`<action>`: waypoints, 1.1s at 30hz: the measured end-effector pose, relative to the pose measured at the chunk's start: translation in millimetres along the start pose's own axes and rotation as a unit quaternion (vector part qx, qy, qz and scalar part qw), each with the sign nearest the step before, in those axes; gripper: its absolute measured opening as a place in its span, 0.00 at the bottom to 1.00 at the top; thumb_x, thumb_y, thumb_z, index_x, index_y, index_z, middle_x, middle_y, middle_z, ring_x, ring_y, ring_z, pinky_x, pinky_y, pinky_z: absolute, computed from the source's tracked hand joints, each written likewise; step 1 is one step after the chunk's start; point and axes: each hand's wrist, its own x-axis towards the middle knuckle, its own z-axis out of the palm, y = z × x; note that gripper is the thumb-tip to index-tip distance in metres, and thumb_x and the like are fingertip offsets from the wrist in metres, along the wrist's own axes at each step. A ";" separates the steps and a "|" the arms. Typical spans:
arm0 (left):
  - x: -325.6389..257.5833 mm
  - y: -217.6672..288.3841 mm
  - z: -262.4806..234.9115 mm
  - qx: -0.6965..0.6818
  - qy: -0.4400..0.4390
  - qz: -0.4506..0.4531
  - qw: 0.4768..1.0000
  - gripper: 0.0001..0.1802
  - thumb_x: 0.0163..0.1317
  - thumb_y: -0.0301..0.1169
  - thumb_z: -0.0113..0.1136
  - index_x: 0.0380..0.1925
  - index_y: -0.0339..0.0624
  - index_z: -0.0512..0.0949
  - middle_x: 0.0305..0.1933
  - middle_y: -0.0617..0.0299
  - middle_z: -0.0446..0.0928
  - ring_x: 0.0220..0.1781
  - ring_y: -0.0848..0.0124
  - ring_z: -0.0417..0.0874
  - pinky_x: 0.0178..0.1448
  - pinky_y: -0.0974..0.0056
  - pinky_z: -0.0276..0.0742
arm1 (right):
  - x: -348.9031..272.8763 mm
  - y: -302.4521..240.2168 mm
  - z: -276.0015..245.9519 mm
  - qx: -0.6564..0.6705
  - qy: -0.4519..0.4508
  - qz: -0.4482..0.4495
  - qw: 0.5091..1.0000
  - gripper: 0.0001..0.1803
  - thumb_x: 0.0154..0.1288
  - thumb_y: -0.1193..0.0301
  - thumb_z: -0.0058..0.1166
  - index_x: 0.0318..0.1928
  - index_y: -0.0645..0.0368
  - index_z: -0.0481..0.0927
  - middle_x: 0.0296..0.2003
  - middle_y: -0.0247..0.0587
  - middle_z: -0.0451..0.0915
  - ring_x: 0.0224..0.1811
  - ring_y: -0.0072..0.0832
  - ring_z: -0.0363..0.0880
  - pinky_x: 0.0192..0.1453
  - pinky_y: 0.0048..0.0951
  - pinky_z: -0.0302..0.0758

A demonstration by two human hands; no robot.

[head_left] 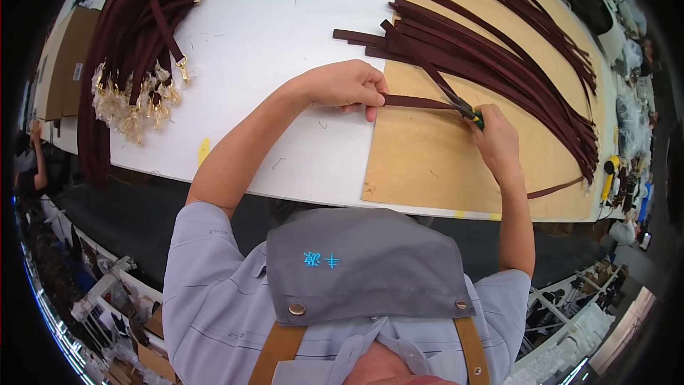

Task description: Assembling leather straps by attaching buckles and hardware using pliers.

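Judging by the two heaps, you are somewhere in the middle of the batch: a bundle of finished straps (135, 21) with gold clasps and clear wrapping on their ends lies at the far left of the white tabletop (285, 21), while a large fan of plain dark-red straps (499, 50) waits on the brown board (427, 164) to your right, none of those showing hardware at the near ends. How many belong to each heap cannot be counted from here.

Your left hand (342, 85) has its grip pinched on one end of a single strap (417, 102), thumb and fingers clenched over it right at the board's left edge. That strap runs flat and straight to the right, from your left fingertips across the board to your right hand (495, 142). The right grip is clenched around a small tool with a green and yellow handle (476, 118), its dark tip meeting the strap's far end; whether it is cutting or only touching, the view is too small to tell.

So the strap lies stretched between both grips, resting on the board, just in front of the plain heap and touching one crossing strap there.
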 end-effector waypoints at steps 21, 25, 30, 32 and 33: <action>4.5 -1.5 1.9 -0.127 -0.073 0.004 0.989 0.14 0.60 0.25 0.48 0.43 0.29 0.75 0.32 0.56 0.82 0.16 0.82 0.66 0.20 0.75 0.60 | 18.0 -43.7 -10.9 -0.276 0.060 -0.191 0.940 0.29 0.61 0.79 0.45 0.62 0.80 0.60 0.54 0.61 0.67 0.64 0.50 0.63 0.70 0.39 0.61; 6.1 -4.4 0.6 -0.147 -0.067 -0.002 0.987 0.13 0.59 0.24 0.48 0.43 0.29 0.75 0.31 0.55 0.82 0.16 0.82 0.66 0.20 0.75 0.60 | 21.3 -49.3 -3.3 -0.293 0.076 -0.200 0.932 0.30 0.61 0.79 0.45 0.63 0.80 0.60 0.56 0.62 0.66 0.67 0.52 0.60 0.72 0.40 0.59; 11.7 -5.1 7.0 -0.167 -0.089 0.008 0.982 0.14 0.60 0.24 0.47 0.43 0.28 0.74 0.31 0.54 0.81 0.16 0.82 0.67 0.21 0.75 0.61 | 20.5 -44.6 -7.6 -0.295 0.057 -0.236 0.924 0.30 0.60 0.80 0.43 0.64 0.80 0.59 0.58 0.62 0.65 0.69 0.55 0.56 0.73 0.42 0.58; 15.7 -4.9 10.3 -0.175 -0.107 0.009 0.979 0.15 0.60 0.23 0.46 0.45 0.27 0.73 0.31 0.53 0.81 0.17 0.82 0.67 0.21 0.75 0.62 | 20.8 -45.4 -9.1 -0.293 0.060 -0.237 0.924 0.31 0.60 0.80 0.43 0.64 0.79 0.59 0.58 0.62 0.65 0.70 0.55 0.55 0.74 0.42 0.57; 14.3 -5.9 11.4 -0.176 -0.108 0.008 0.978 0.15 0.60 0.23 0.46 0.45 0.27 0.73 0.31 0.53 0.81 0.17 0.82 0.67 0.21 0.75 0.62 | 18.8 -45.4 -9.2 -0.291 0.062 -0.233 0.926 0.31 0.59 0.80 0.43 0.64 0.78 0.59 0.58 0.62 0.65 0.70 0.55 0.55 0.74 0.42 0.57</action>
